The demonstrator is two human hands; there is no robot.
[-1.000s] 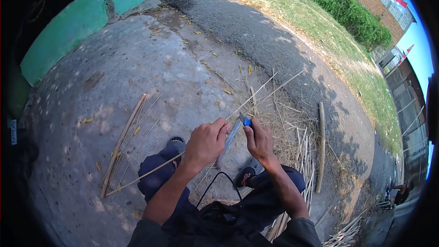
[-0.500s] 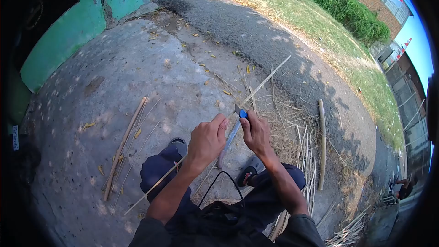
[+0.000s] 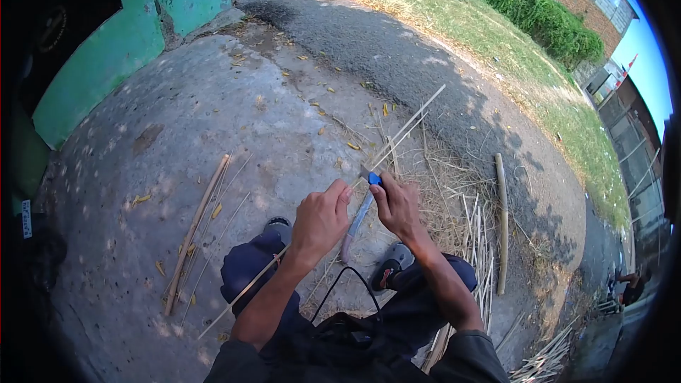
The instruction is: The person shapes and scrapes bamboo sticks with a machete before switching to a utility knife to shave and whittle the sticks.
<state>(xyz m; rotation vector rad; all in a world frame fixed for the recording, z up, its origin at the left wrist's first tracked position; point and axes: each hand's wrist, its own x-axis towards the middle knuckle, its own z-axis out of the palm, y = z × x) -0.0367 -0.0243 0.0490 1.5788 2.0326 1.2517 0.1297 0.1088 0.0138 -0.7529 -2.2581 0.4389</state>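
Observation:
A long thin bamboo strip (image 3: 245,290) runs diagonally from beside my left forearm, through my hands, to the upper right. My left hand (image 3: 320,221) is closed around it just below the blade. In my right hand (image 3: 399,207) is a knife (image 3: 374,178) with a short dark blade and blue at its neck, the thumb pressing near the blue part. The blade meets the strip, and past it the strip looks parted into two lengths. A blue-grey shaft (image 3: 357,225) extends down from the knife between my feet; whether it is the knife's handle I cannot tell.
Thin bamboo strips (image 3: 481,262) and shavings (image 3: 443,170) lie to the right, near a thick pole (image 3: 501,223). Another pole (image 3: 198,234) lies left with thin sticks. A green wall (image 3: 92,85) stands upper left. A person (image 3: 631,287) is at the far right.
The knife and my right hand have shifted slightly down and left along the strip. Beyond the blade, two separate lengths now show more clearly. My left hand keeps its grip.

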